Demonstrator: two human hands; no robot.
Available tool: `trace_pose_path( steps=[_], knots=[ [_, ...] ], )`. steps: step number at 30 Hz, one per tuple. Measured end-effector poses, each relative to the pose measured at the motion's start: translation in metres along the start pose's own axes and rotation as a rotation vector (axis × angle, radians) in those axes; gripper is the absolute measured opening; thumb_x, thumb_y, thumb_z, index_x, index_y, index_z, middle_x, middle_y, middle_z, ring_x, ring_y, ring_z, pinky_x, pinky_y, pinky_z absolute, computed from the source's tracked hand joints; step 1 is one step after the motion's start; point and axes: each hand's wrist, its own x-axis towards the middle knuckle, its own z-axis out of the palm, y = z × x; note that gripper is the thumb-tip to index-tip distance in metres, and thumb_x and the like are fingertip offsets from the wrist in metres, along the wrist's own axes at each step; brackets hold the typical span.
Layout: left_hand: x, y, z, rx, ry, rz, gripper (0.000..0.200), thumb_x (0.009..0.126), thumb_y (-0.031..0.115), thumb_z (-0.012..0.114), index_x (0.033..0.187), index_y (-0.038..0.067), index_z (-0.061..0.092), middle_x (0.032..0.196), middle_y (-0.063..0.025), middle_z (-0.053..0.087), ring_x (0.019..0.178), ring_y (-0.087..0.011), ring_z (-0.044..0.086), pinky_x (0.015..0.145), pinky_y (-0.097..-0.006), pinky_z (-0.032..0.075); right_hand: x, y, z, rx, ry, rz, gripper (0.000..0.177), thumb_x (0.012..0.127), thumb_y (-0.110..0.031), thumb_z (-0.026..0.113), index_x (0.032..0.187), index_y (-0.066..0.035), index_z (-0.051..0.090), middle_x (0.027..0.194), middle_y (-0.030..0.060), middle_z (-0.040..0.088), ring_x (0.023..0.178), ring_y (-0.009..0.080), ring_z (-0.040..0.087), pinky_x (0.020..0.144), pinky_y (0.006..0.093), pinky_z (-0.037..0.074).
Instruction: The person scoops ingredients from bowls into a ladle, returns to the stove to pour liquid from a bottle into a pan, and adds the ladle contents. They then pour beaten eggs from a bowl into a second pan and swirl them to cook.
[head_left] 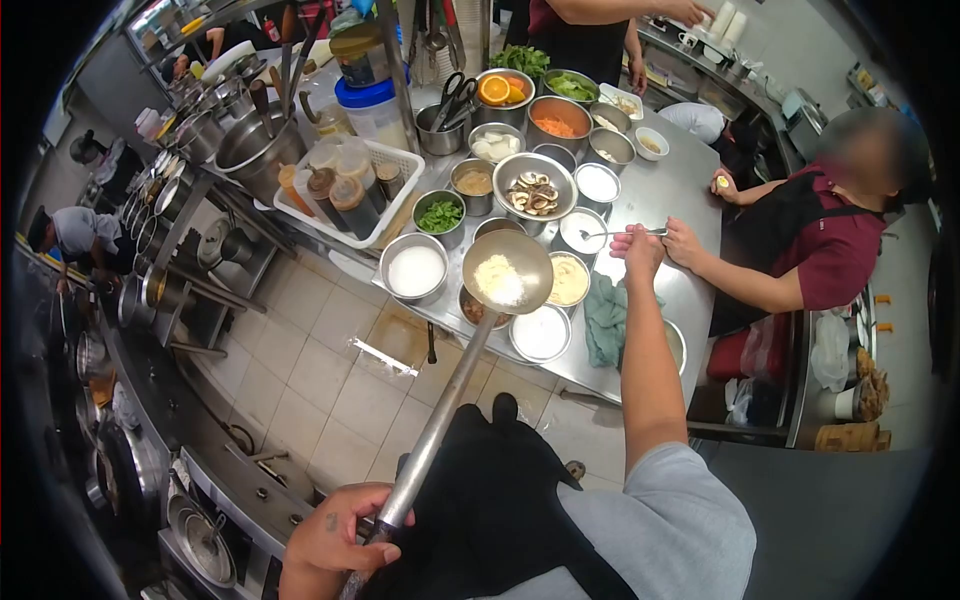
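My left hand (345,535) is wrapped round the long handle of a metal ladle (430,430). The ladle's bowl, with pale yellow and white powder (497,280) in it, is over the edge of the steel table. My right arm reaches forward, and the fingers of my right hand (637,252) are closed on the handle of a spoon (600,235). The spoon's tip is over a bowl of white powder (580,230). Close by are a bowl of pale yellow paste (568,280), another white-filled bowl (540,332) and a green cloth (603,320).
Across the steel table (665,190), a co-worker's hand (684,243) is at the spoon handle's end. Bowls of sliced mushrooms (535,192), chopped greens (438,216) and grated carrot (558,118) crowd the table. A white basket of bottles (385,228) stands left. Pans line the left side.
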Motion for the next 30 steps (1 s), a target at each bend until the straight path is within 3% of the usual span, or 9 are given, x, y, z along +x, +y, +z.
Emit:
trace_pose_path(
  steps=[11,15,17,19,21,22,25,27,30],
  knots=[
    [0.010,-0.004,-0.012,0.093,-0.075,0.142,0.036,0.070,0.013,0.071,0.100,0.001,0.057,0.087,0.0003,0.053,0.080,-0.0061,0.050,0.072,-0.0216,0.041,0.009,-0.033,-0.026,0.192,-0.015,0.060,0.025,0.098,-0.018,0.041,0.094,0.003,0.052,0.072,0.0146,0.061,0.053,0.0218,0.061,0.044,0.0299,0.052],
    [0.022,0.000,-0.014,0.114,-0.121,0.149,0.035,0.071,0.015,0.070,0.101,0.001,0.057,0.086,0.0005,0.053,0.080,-0.0059,0.050,0.072,-0.0214,0.041,-0.045,-0.081,-0.005,0.181,-0.243,-0.037,0.027,0.098,-0.021,0.044,0.096,0.004,0.053,0.072,0.0136,0.061,0.055,0.0197,0.061,0.047,0.0281,0.052],
    [0.023,-0.002,-0.016,0.093,-0.134,0.162,0.034,0.072,0.015,0.070,0.100,0.001,0.057,0.086,0.0003,0.053,0.080,-0.0059,0.049,0.072,-0.0214,0.041,-0.078,-0.099,0.012,0.049,-0.395,-0.239,0.027,0.098,-0.022,0.045,0.097,0.004,0.054,0.073,0.0131,0.062,0.056,0.0184,0.061,0.048,0.0271,0.051],
    [0.023,-0.004,-0.019,0.069,-0.147,0.155,0.036,0.071,0.015,0.071,0.100,0.001,0.057,0.085,-0.0005,0.053,0.079,-0.0064,0.050,0.071,-0.0217,0.041,-0.083,-0.106,0.018,0.015,-0.335,-0.334,0.026,0.098,-0.022,0.046,0.094,0.003,0.056,0.070,0.0113,0.063,0.056,0.0161,0.062,0.049,0.0274,0.050],
    [0.012,-0.013,-0.023,0.002,-0.130,0.153,0.039,0.069,0.017,0.072,0.101,0.001,0.057,0.085,-0.0012,0.054,0.079,-0.0070,0.050,0.071,-0.0217,0.041,-0.067,-0.101,0.021,-0.361,-0.123,-0.599,0.027,0.097,-0.023,0.047,0.092,0.001,0.058,0.067,0.0092,0.063,0.055,0.0139,0.061,0.050,0.0280,0.048],
    [0.002,-0.021,-0.026,-0.071,-0.103,0.149,0.042,0.068,0.018,0.072,0.102,0.000,0.057,0.085,-0.0018,0.055,0.078,-0.0077,0.051,0.070,-0.0217,0.041,-0.061,-0.097,0.025,-0.465,-0.077,-0.599,0.027,0.096,-0.024,0.048,0.091,0.001,0.059,0.065,0.0080,0.063,0.054,0.0132,0.060,0.052,0.0283,0.047],
    [-0.034,-0.046,-0.033,-0.189,-0.012,0.233,0.049,0.064,0.024,0.075,0.103,-0.002,0.057,0.086,-0.0035,0.056,0.076,-0.0094,0.052,0.070,-0.0218,0.041,0.019,-0.020,0.018,-0.804,-0.116,-0.685,0.027,0.096,-0.025,0.048,0.090,-0.001,0.059,0.064,0.0079,0.062,0.053,0.0150,0.059,0.049,0.0292,0.047],
    [-0.062,-0.070,-0.038,-0.239,0.067,0.274,0.053,0.062,0.027,0.076,0.101,-0.003,0.058,0.088,-0.0055,0.057,0.076,-0.0107,0.053,0.071,-0.0223,0.042,0.032,0.001,0.025,-0.297,-0.149,-0.187,0.026,0.095,-0.024,0.047,0.088,-0.001,0.059,0.061,0.0080,0.059,0.048,0.0166,0.056,0.043,0.0309,0.045],
    [-0.101,-0.111,-0.041,-0.300,0.209,0.378,0.052,0.061,0.027,0.077,0.099,-0.003,0.059,0.084,-0.0060,0.058,0.076,-0.0117,0.055,0.071,-0.0228,0.042,0.049,0.008,0.026,-0.351,-0.167,-0.165,0.029,0.094,-0.024,0.046,0.084,0.001,0.058,0.060,0.0094,0.057,0.042,0.0169,0.053,0.036,0.0298,0.043]
  ],
)
